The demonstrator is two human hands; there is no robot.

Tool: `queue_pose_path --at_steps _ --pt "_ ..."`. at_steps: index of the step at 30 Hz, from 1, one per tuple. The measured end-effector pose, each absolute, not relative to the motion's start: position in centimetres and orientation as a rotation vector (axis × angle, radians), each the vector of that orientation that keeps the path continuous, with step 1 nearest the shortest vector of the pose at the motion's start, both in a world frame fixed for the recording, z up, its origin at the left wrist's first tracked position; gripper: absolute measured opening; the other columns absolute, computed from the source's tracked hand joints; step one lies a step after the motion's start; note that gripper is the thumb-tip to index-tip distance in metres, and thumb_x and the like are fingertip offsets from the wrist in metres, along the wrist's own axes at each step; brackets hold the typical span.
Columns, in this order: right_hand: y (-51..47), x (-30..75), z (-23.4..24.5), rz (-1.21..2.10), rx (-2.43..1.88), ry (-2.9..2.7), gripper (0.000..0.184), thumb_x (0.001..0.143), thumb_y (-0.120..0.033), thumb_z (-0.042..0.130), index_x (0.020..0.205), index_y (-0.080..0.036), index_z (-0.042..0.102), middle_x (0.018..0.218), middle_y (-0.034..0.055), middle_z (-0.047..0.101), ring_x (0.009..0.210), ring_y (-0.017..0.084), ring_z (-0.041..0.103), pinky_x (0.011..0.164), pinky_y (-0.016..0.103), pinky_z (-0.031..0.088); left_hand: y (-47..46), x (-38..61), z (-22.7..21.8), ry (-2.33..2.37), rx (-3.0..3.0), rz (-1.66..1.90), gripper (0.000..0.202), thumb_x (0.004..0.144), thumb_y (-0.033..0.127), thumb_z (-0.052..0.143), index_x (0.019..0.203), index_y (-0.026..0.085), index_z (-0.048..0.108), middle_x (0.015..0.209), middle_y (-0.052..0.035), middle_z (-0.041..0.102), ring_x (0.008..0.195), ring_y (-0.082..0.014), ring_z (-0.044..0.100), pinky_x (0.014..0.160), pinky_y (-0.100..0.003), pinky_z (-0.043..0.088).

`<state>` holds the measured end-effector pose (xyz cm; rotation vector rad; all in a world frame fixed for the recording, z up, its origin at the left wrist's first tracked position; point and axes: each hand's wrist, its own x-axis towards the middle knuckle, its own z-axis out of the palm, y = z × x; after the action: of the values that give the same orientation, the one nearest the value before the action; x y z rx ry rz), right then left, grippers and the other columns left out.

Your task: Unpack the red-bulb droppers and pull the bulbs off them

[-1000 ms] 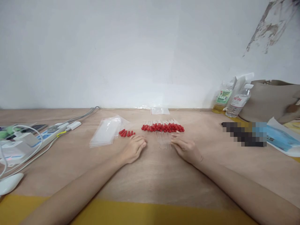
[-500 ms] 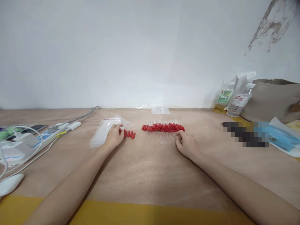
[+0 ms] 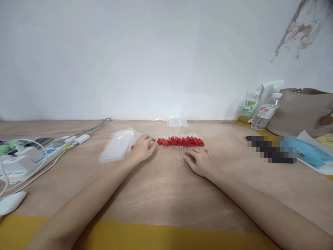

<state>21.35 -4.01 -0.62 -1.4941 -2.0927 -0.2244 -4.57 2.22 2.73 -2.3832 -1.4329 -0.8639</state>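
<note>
Glass droppers with red rubber bulbs point(image 3: 179, 141) lie in a packed row at mid-table, their clear tubes pointing to the wall. In front of the row are several thin, clear glass tubes point(image 3: 179, 156). My left hand point(image 3: 143, 148) rests by the row's left end, thumb and fingers a little apart, with no held thing showing. It covers most of the loose red bulbs, leaving one red bulb point(image 3: 133, 147) peeking out at its left. My right hand point(image 3: 199, 160) lies at the right side of the clear tubes, fingertips over them, thumb and forefinger apart.
Clear zip bags point(image 3: 116, 146) are stacked left of my left hand, and another bag point(image 3: 178, 123) lies by the wall. A power strip point(image 3: 49, 154) with cables is at far left. Two bottles point(image 3: 265, 113), a grey bag point(image 3: 299, 111) and a blue packet point(image 3: 314, 152) stand or lie at right.
My left hand has moved right, from beside the zip bags over the loose bulbs to the row's left end. My right hand has shifted slightly left onto the clear tubes, its pinch loosened.
</note>
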Motion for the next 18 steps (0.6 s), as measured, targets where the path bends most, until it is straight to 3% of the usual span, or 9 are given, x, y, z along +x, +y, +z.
queue_pose_path --at_steps 6,11,18 --pt "-4.0 21.4 -0.6 -0.242 -1.445 -2.111 0.039 0.082 -0.048 0.041 0.107 -0.023 0.057 0.105 0.0060 0.061 0.098 0.021 0.049 0.084 0.036 0.030 3.8 0.5 3.2 -1.493 -2.444 -0.908 0.026 0.081 0.041 0.046 0.085 0.020 0.061 0.086 -0.0051 0.059 0.090 -0.0208 0.051 0.083 -0.034 0.037" --pt "-3.9 21.5 -0.7 -0.227 -1.413 -2.103 0.040 0.082 -0.048 0.042 0.107 -0.021 0.056 0.104 0.0066 0.060 0.098 0.022 0.050 0.084 0.037 0.031 4.6 2.6 3.3 -1.633 -2.387 -0.939 0.032 0.078 0.048 0.048 0.071 0.019 0.059 0.079 -0.0059 0.058 0.087 -0.0237 0.051 0.078 -0.037 0.038" --pt "-3.7 21.5 -0.8 -0.180 -1.360 -2.113 0.041 0.081 -0.047 0.044 0.108 -0.019 0.055 0.104 0.0080 0.060 0.098 0.022 0.051 0.086 0.037 0.033 5.4 3.3 2.5 -1.837 -2.284 -1.171 0.022 0.078 0.034 0.047 0.066 0.017 0.055 0.078 -0.0067 0.059 0.083 -0.0224 0.053 0.076 -0.036 0.039"
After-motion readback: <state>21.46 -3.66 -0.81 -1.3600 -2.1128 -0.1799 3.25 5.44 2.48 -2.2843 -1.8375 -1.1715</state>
